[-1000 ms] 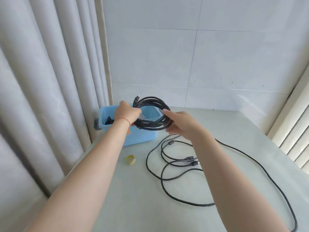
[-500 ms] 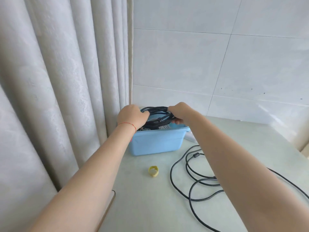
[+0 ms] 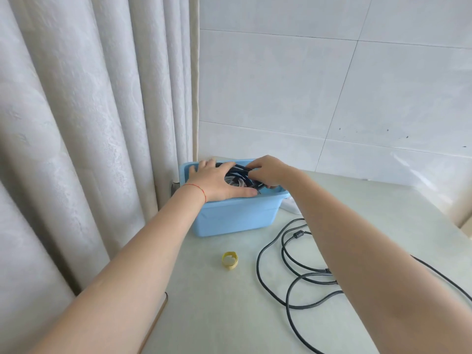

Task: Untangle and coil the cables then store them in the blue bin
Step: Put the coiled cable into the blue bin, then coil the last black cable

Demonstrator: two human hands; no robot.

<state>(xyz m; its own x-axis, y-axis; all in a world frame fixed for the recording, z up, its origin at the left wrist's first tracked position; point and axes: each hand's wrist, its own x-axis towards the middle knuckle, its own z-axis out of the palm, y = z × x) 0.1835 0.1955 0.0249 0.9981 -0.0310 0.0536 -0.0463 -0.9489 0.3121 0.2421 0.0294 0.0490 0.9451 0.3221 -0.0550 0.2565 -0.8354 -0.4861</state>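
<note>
hands meet over the blue bin (image 3: 229, 215), which stands at the table's (image 3: 229, 315) far left corner, against the curtain (image 3: 89, 123). the left hand (image 3: 217, 182) lies flat with straight, spread fingers on the coiled black cable (image 3: 242, 175) inside the bin, its thumb along the bin's near rim; this grip is open and only presses. the right hand (image 3: 268, 171) has its fingers curled around the coil's right side, its grip closed on that cable. something pale shows through the coil's middle, too hidden to tell what. a red string (image 3: 199, 191) circles the left wrist. a second black cable (image 3: 288, 264) lies loose in loops on the table, near the bin's right side and partly under the right forearm, running off toward the right edge. a small yellow strap (image 3: 229, 260), rolled up, rests on the table just in front of the bin.
</note>
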